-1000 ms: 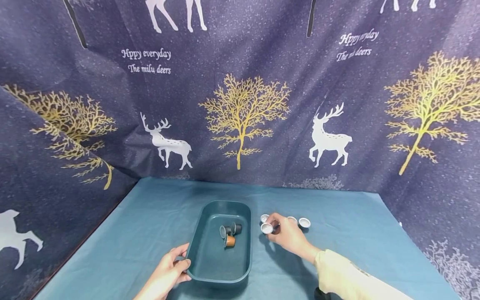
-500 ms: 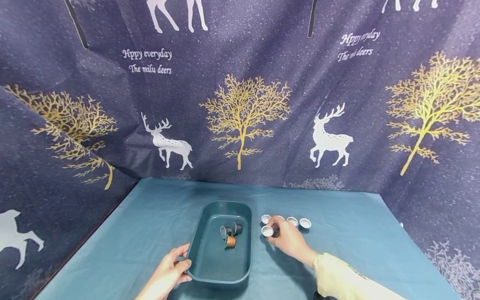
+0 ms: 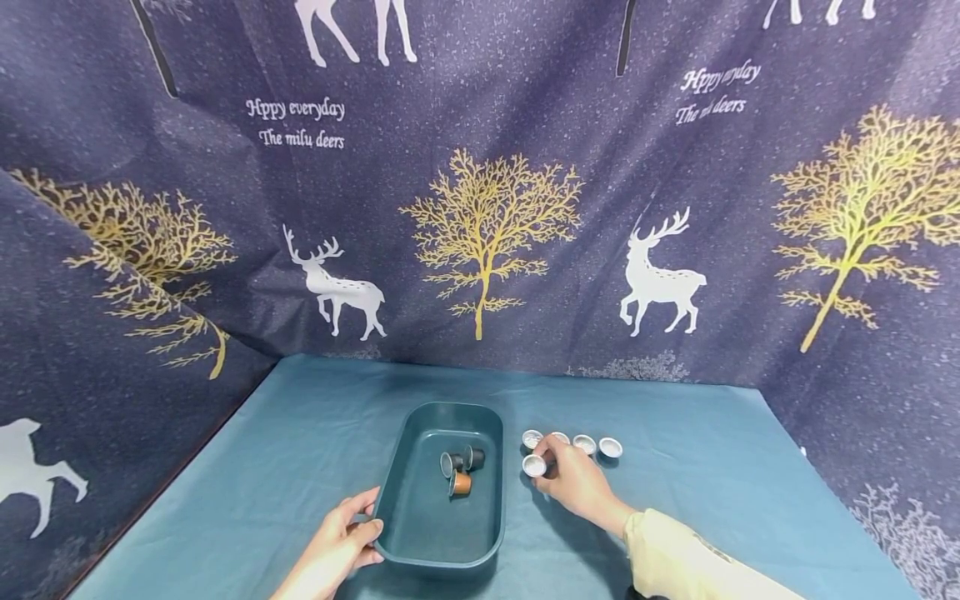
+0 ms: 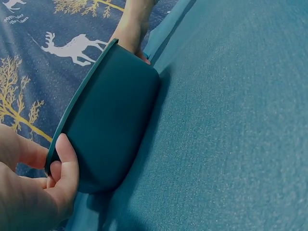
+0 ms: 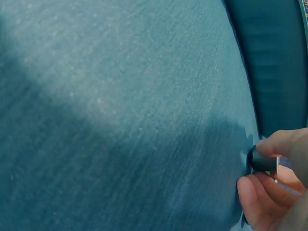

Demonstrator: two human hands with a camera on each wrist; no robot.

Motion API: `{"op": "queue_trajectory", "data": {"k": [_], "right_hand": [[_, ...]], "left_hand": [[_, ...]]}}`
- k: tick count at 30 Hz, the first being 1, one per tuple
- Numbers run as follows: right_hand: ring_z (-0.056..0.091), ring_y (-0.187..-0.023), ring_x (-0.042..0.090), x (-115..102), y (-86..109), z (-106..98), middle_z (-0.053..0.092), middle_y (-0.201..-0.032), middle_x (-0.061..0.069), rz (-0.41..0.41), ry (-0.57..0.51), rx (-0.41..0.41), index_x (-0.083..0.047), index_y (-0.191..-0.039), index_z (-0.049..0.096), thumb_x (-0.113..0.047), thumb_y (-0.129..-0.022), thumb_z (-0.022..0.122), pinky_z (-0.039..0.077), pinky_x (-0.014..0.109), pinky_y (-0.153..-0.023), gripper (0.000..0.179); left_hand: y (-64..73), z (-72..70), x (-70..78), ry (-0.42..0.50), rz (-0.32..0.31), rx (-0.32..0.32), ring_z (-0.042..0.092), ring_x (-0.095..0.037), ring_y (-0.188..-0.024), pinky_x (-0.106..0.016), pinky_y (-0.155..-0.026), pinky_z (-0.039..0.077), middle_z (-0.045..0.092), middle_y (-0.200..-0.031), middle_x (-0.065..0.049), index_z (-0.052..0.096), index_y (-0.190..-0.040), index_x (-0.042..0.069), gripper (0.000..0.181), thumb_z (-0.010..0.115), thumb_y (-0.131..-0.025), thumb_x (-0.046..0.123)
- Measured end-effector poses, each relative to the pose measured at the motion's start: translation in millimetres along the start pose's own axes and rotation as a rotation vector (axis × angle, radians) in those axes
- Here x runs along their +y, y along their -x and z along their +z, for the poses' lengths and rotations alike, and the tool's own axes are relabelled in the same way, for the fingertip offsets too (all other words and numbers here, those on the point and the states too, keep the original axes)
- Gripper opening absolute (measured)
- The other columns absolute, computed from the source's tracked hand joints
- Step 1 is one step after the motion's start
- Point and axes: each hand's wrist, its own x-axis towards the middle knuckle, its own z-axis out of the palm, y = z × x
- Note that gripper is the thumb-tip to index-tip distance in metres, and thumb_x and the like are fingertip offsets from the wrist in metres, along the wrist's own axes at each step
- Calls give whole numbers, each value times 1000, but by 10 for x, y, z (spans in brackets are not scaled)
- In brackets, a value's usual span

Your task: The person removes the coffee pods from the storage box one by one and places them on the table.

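Note:
My left hand (image 3: 337, 535) grips the dark green plastic tray (image 3: 442, 563) by its rim at the near left corner. In the left wrist view its fingers lie against the tray's outer wall (image 4: 108, 108). Three coffee capsules lie on their sides in the tray: two dark ones (image 3: 473, 456) and an orange one (image 3: 461, 483). Right of the tray, my right hand (image 3: 581, 482) pinches a dark coffee capsule (image 5: 264, 162), its silver lid facing up. That capsule is close over the cloth, or on it; I cannot tell which.
Behind the right hand, several more capsules stand lid up in a rough row, from the left one (image 3: 532, 438) to the right one (image 3: 611, 447); fingers partly hide one. A blue cloth (image 3: 712, 483) covers the table. A patterned dark fabric (image 3: 525, 117) hangs behind it.
My right hand has lowered the pinched capsule slightly toward the near side, showing more of the capsules behind it. The left hand and the tray stay put.

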Motion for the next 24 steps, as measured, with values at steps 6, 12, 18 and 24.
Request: {"op": "queue_trajectory", "data": {"k": [6,12,18,24], "right_hand": [[59,-68,3,-4,-6,1,66,-85,-6,1,8,3,-17,-94,61,-8,-71,83,45,22,-63,33],[59,-67,3,7,-3,3,67,-83,-5,-1,8,13,-17,-93,61,-8,-70,84,45,22,-63,33],[56,-65,0,7,9,-14,68,-83,-4,-15,-20,-6,-17,-93,61,-9,-71,83,45,21,-61,32],[56,-65,0,10,27,-33,67,-83,-4,-40,-35,-17,-15,-95,61,-8,-72,83,45,20,-62,33]], "left_hand": [[-2,7,-4,3,2,4,58,-20,-89,-33,-72,54,29,-114,-16,25,-149,-14,56,45,-101,6],[4,22,-2,-4,12,11,57,-19,-86,-32,-71,54,30,-113,-16,26,-149,-14,56,45,-100,5],[2,22,5,-7,6,15,56,-20,-86,-33,-71,54,30,-114,-16,25,-149,-14,56,45,-101,6],[-4,13,12,0,-11,8,58,-20,-88,-34,-73,54,31,-115,-17,25,-150,-14,56,45,-101,7]]}}
